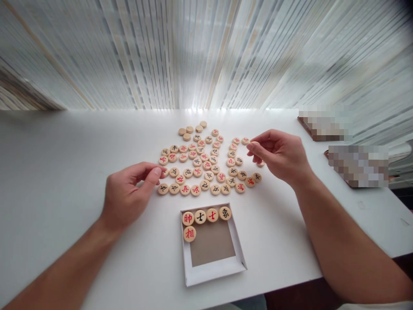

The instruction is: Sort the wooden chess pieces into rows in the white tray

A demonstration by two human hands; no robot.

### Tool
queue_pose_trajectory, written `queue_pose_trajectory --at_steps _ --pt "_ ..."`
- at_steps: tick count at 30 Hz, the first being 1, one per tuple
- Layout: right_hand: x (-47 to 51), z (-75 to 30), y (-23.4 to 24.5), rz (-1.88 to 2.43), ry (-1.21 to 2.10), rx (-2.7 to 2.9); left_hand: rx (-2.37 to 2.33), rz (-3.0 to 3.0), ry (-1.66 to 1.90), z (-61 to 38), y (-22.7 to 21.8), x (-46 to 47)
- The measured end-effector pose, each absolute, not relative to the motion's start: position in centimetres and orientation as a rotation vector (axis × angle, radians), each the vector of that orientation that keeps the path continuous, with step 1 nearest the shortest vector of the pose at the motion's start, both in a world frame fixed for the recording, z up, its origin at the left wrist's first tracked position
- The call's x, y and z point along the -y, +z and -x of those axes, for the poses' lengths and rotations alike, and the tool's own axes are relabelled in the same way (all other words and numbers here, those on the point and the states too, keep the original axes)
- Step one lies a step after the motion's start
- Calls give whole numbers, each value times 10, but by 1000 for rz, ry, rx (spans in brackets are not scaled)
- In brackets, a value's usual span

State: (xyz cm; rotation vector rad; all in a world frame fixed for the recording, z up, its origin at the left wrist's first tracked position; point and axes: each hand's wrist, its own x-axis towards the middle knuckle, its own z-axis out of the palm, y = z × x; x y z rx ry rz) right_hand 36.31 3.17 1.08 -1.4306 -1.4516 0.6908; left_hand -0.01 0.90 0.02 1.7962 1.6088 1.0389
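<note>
Pale wood, cut into round discs (pixel 204 185), strewn in loose, curving lines over the white tabletop (pixel 64 150), mostly in the span between the two hands. Red or black characters on most; five plain-topped discs (pixel 186 137) in a small group at the far side, well apart from both hands.

At the left edge of the spread, the left hand (pixel 125 191), thumb and forefinger close together at a black-marked disc (pixel 165 173) and partly covering it; impossible to tell whether gripping it or only touching. Just nearer to the body, below the thumb, a second black-marked disc (pixel 163 189).

At the right edge, raised above the tabletop, the right hand (pixel 280 155), with thumb and fingers pinching a single pale disc (pixel 254 143); its top mostly hidden. Beneath that hand, a half-covered disc (pixel 261 164); just left of the fingertips, a pair of red-marked discs (pixel 245 141).

Nearer to the body, between the forearms and apart from both hands, a shallow white tray (pixel 217 275) with a brown panel in its floor. Inside, along the far wall, a row of four discs (pixel 200 217), red, black, red, black from left to right; a fifth, red-marked disc (pixel 189 234) below the first, beside the left wall.

Behind, a striped curtain (pixel 193 51); off to the right, two brown-edged objects (pixel 358 165), blurred out.
</note>
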Motion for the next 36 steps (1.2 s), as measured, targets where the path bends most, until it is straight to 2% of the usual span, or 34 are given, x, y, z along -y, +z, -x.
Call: queue_pose_trajectory --at_steps 11,20,36 --pt "-5 -294 5 1079 1047 1748 -1200 -1669 1036 -37 15 -4" --pt "-39 -263 -7 850 1293 1612 -1021 -1543 974 -57 6 -28" --pt "-30 -262 -14 971 1312 1516 -996 -1461 1004 -58 -4 -32"
